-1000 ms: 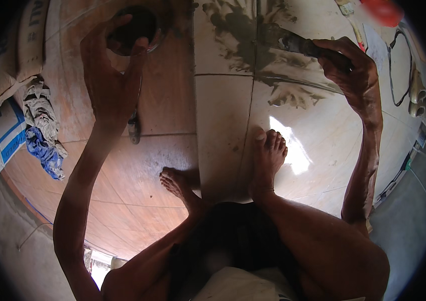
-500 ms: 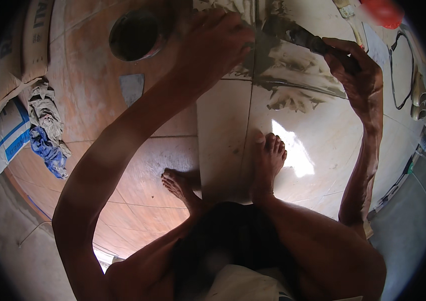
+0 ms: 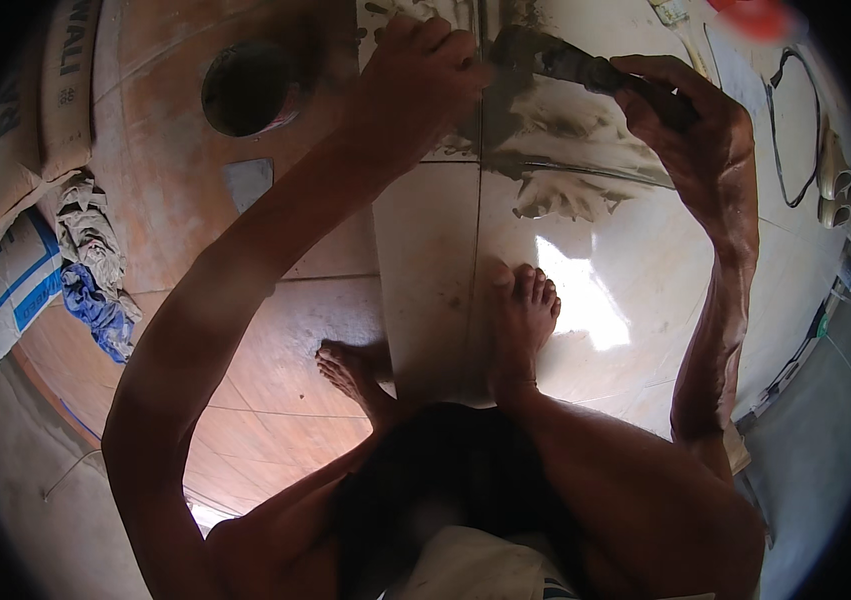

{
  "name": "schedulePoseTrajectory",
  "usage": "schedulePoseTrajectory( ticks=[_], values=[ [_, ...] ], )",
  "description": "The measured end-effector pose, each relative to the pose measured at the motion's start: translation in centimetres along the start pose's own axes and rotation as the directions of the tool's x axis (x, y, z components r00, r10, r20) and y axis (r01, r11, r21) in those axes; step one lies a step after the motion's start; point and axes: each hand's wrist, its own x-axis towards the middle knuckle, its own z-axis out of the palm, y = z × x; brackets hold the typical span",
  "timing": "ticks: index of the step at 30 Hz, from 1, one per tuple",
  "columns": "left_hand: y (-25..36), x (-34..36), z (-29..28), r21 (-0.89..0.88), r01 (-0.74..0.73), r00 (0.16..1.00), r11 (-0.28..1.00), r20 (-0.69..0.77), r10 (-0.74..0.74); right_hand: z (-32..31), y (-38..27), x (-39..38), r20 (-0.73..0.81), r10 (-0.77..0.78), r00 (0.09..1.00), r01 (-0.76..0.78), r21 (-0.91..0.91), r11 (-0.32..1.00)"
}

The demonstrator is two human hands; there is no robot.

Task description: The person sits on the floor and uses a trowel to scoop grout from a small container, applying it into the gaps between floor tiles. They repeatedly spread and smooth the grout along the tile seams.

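My right hand (image 3: 690,115) is closed around the handle of a dark flat brush (image 3: 560,58). Its wide head, dark with wet grey paste, lies over the tile joint near the top. My left hand (image 3: 420,85) hovers low over the tiles, left of the brush head, fingers curled in. Whether anything is inside them is hidden. Smeared grey paste (image 3: 570,195) covers the pale tiles below and right of the brush. A dark round bucket (image 3: 245,90) stands left of my left hand, and a thin grey metal plate (image 3: 248,183) lies below it.
Full sacks (image 3: 15,120) and a blue-white bag (image 3: 10,290) line the left side beside a crumpled cloth (image 3: 95,270). At the upper right are another brush (image 3: 685,35), a red object (image 3: 755,18), a dark cord loop (image 3: 775,130) and metal pieces (image 3: 833,175). My feet (image 3: 523,330) stand on the tiles.
The whole view has shifted slightly, so most things sit a little further left. My left hand's fingers look more curled. My right hand keeps its hold on the brush.
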Motion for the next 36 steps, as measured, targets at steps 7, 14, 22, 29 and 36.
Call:
schedulePoseTrajectory(
  ticks=[7,14,22,29,36],
  values=[
    [0.3,0.6,0.8,0.074,-0.049,0.999,0.996,0.004,0.049,0.1,-0.9,-0.4,-0.034,0.04,0.999,-0.043,-0.069,0.997],
    [-0.3,0.1,1.4,0.073,-0.096,0.995,0.993,0.032,0.094,-0.4,0.0,-0.9,-0.067,0.092,0.994,-0.095,-0.051,0.994],
    [0.1,-0.9,-4.4,-0.261,0.258,0.965,0.93,0.108,-0.237,1.7,-1.5,0.8,0.02,-0.157,0.987,0.15,0.198,0.969],
    [0.5,-4.6,-10.2,-0.41,0.593,0.805,0.693,0.307,-0.507,5.9,-4.3,1.8,0.036,-0.457,0.889,0.442,-0.332,0.833],
    [2.0,-9.0,-18.2,-0.452,0.684,0.729,0.572,0.422,-0.538,3.0,-4.7,-2.2,0.119,-0.342,0.932,0.361,-0.376,0.853]
  ],
)
